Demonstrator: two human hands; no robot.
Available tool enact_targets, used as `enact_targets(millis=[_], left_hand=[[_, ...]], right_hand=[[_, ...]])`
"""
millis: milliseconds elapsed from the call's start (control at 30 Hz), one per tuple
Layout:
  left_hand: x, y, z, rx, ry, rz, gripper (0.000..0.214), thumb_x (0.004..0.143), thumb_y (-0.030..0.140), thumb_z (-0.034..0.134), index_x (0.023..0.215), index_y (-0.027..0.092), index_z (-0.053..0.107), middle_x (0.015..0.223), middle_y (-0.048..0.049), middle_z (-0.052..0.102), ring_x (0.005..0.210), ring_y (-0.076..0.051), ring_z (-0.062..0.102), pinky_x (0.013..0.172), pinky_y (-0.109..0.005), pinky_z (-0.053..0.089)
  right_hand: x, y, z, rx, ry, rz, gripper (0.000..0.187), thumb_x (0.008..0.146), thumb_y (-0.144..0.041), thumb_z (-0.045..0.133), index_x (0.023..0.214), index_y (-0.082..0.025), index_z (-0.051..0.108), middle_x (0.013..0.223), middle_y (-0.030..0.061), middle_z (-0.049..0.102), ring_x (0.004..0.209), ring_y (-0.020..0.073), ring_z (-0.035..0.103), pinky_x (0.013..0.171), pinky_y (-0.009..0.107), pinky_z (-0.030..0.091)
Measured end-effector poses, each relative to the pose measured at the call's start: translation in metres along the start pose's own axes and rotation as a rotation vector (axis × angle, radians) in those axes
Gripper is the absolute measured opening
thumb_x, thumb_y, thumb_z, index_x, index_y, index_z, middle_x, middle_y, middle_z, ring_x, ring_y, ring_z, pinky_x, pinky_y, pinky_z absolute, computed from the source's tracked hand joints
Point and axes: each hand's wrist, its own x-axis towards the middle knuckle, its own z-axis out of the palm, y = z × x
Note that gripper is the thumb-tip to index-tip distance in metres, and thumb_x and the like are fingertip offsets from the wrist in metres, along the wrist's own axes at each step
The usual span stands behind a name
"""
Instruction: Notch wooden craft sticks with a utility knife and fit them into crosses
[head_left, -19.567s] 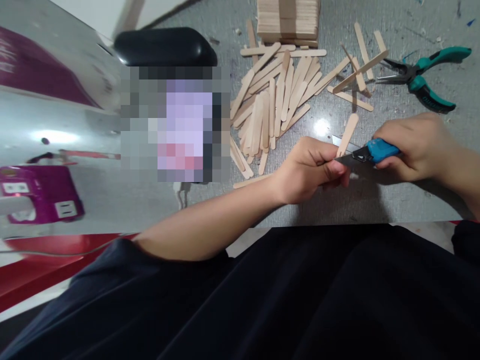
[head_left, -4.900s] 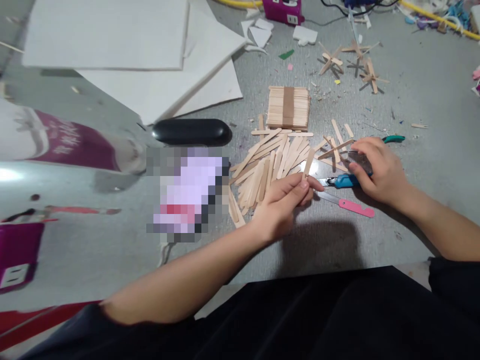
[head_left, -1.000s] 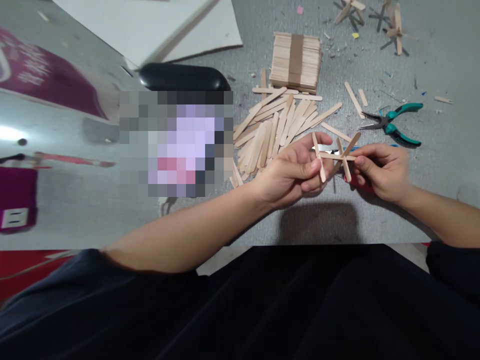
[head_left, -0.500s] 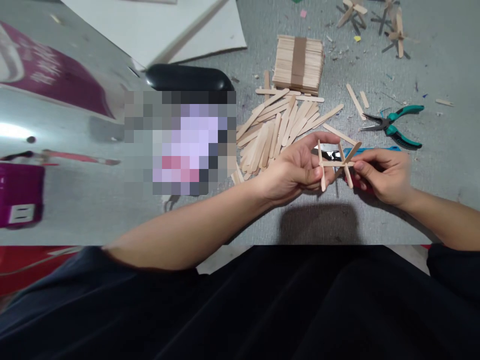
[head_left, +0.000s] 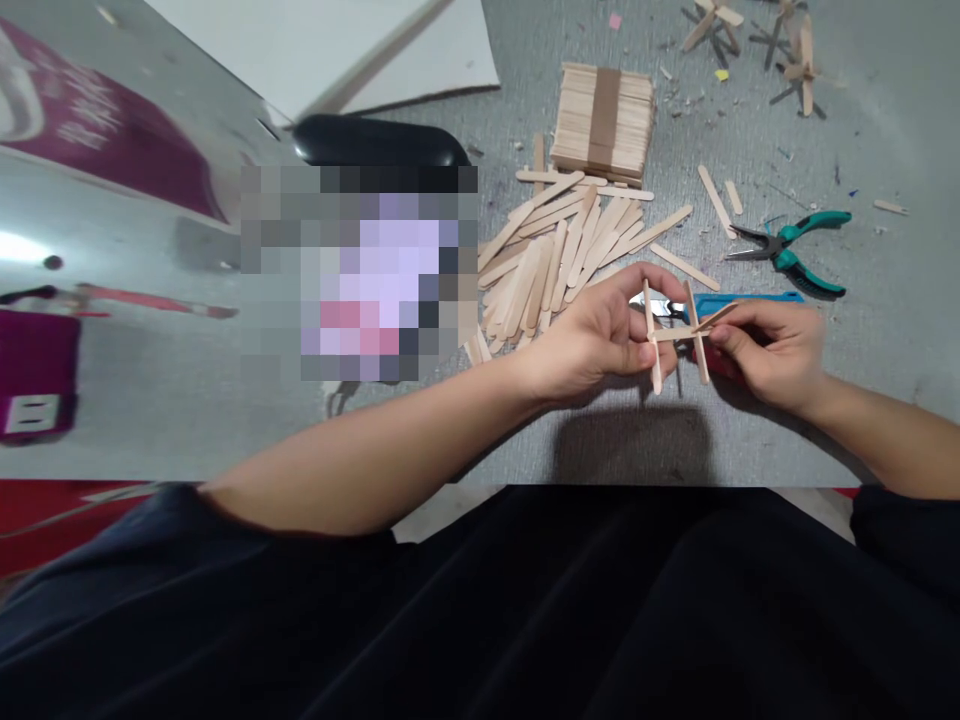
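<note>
Between my two hands is a small frame of joined popsicle sticks (head_left: 673, 335), with two crosswise sticks on a lengthwise one and another slanting off at the right end. My left hand (head_left: 607, 335) pinches its left end, thumb below and index finger arched over the top. My right hand (head_left: 772, 345) grips the right end between thumb and fingers. Under the hands lies a utility knife (head_left: 742, 303) with a blue handle, its metal end partly hidden by the frame. Something red shows below my right fingers, mostly covered.
Loose popsicle sticks (head_left: 551, 250) are heaped left of the hands, behind them a banded stick bundle (head_left: 604, 120). Teal-handled pliers (head_left: 784, 250) lie at right. Small stick assemblies (head_left: 802, 70) stand at the back. A black case (head_left: 379, 142) and white board (head_left: 360, 40) lie left.
The stick frame has turned a little in my hands, so its right slanting stick now lies flatter and points toward my right hand. Both hands keep their hold.
</note>
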Motion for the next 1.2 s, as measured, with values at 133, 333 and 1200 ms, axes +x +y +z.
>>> enact_targets(millis=[133,333,1200], left_hand=[[0.0,0.001,-0.001,0.028,-0.001,-0.022,0.056,0.091,0.031,0.099,0.122,0.025,0.054,0.075,-0.0001,0.079,0.058,-0.015,0.074,0.062,-0.027,0.055],[0.0,0.001,0.002,0.016,-0.037,-0.047,0.059,0.089,0.034,0.103,0.124,0.025,0.056,0.078,-0.0017,0.081,0.06,-0.018,0.078,0.063,-0.027,0.057],[-0.002,-0.009,0.005,0.649,0.504,0.395,0.056,0.08,0.06,0.106,0.101,0.02,0.074,0.097,-0.0041,0.08,0.074,-0.013,0.07,0.066,-0.025,0.057]], right_hand=[[0.001,-0.002,-0.003,-0.127,0.018,-0.12,0.011,0.102,-0.033,0.087,0.091,-0.033,0.091,0.092,0.0033,0.091,0.078,0.0247,0.084,0.075,0.043,0.071],[-0.002,-0.003,0.001,-0.053,-0.031,-0.041,0.015,0.101,-0.038,0.088,0.088,-0.03,0.09,0.085,0.0027,0.088,0.058,0.0186,0.071,0.057,0.037,0.062],[-0.006,-0.007,0.012,0.009,0.102,0.093,0.031,0.103,-0.059,0.089,0.098,-0.029,0.091,0.07,0.0004,0.08,0.05,0.0152,0.067,0.045,0.031,0.055]])
